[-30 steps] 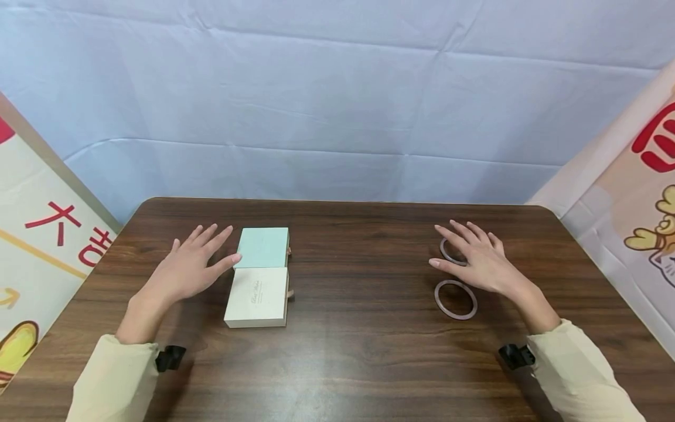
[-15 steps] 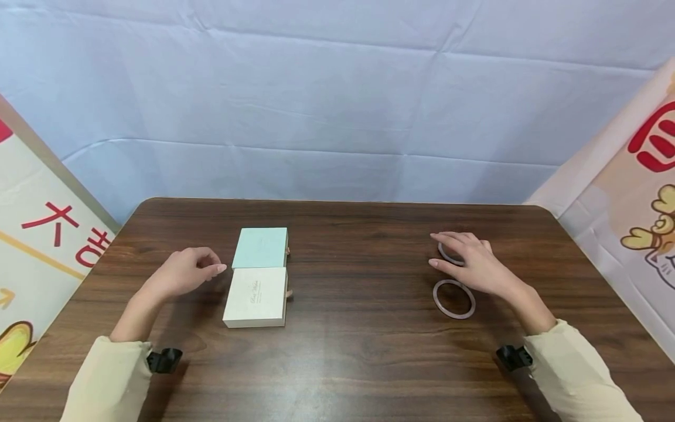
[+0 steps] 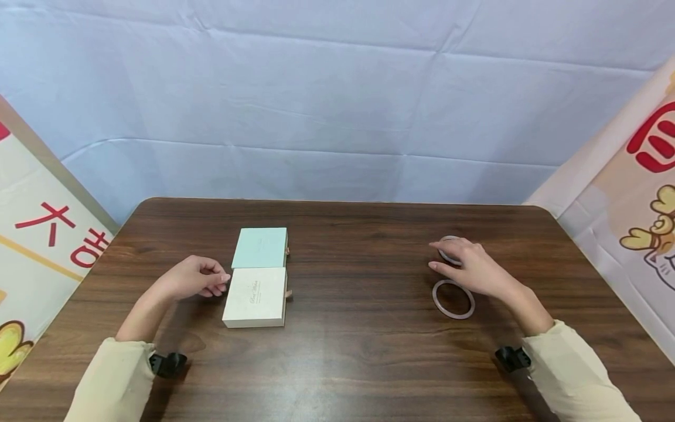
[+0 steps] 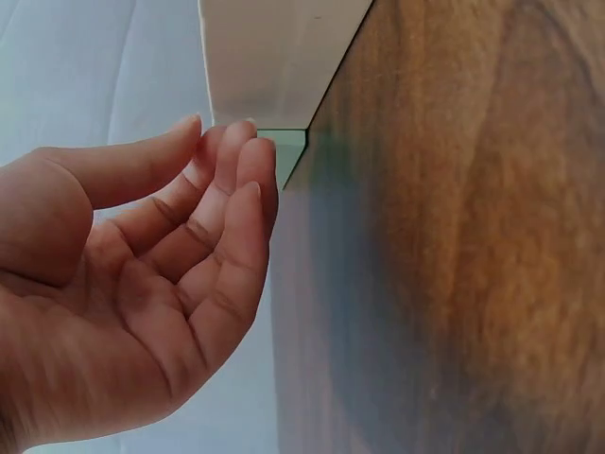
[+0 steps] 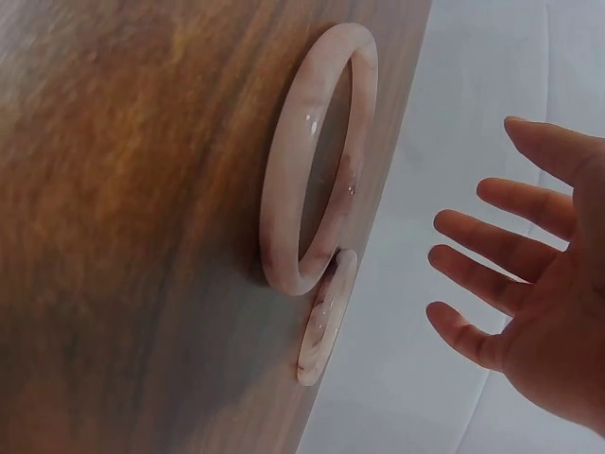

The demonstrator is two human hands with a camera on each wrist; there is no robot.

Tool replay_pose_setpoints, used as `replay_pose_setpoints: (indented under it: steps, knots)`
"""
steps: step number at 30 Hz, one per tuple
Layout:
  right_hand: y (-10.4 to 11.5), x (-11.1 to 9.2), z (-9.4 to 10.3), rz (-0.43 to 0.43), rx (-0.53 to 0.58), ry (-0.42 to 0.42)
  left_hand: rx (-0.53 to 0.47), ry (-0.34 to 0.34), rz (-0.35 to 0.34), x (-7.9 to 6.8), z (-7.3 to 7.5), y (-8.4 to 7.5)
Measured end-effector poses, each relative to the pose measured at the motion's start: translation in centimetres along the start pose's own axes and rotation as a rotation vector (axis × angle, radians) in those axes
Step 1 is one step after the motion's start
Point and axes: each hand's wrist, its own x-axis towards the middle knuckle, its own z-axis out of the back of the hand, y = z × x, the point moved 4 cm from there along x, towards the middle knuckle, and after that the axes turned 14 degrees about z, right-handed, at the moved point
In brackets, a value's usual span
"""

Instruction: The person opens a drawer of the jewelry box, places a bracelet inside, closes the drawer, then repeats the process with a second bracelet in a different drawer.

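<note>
A white flat box (image 3: 256, 295) with gold lettering lies directly in front of a mint-green box (image 3: 261, 247); each has a small ribbon tab on its right side. My left hand (image 3: 192, 278) is at the white box's left edge, fingers loosely bent with nothing between them. Whether the fingertips touch the box, I cannot tell. Two pale pink marbled bangles lie on the right. My right hand (image 3: 473, 266) hovers over the far bangle (image 5: 326, 317) and partly covers it in the head view. The near bangle (image 5: 288, 180) lies flat below that hand, its fingers spread apart and holding nothing.
Both boxes and bangles lie on a dark brown wooden table (image 3: 358, 328). A pale blue cloth (image 3: 337, 105) hangs behind its far edge. Printed banners flank the table, one on the left (image 3: 47, 281) and one on the right (image 3: 633, 199).
My left hand has drawn back from the mint box, bent its fingers and come down beside the white box. My right hand has lowered slightly, with fingers bending over the far bangle.
</note>
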Motion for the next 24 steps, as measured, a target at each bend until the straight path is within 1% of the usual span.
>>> replay_pose_setpoints:
  steps: [5,11,18,24]
  knots:
    - [0.1,0.0,-0.1,0.017,0.008,0.003,-0.075,0.046,0.008,0.2,-0.2,0.1]
    - [0.2,0.2,-0.4,0.05,0.013,0.009,-0.111,0.088,-0.005,0.1,-0.5,0.1]
    - [0.9,0.4,-1.2,0.028,0.051,0.058,-0.125,0.088,-0.017,0.2,-0.6,0.1]
    - [2.1,0.9,-1.8,0.079,0.064,0.073,-0.121,0.086,-0.02,0.1,-0.8,0.0]
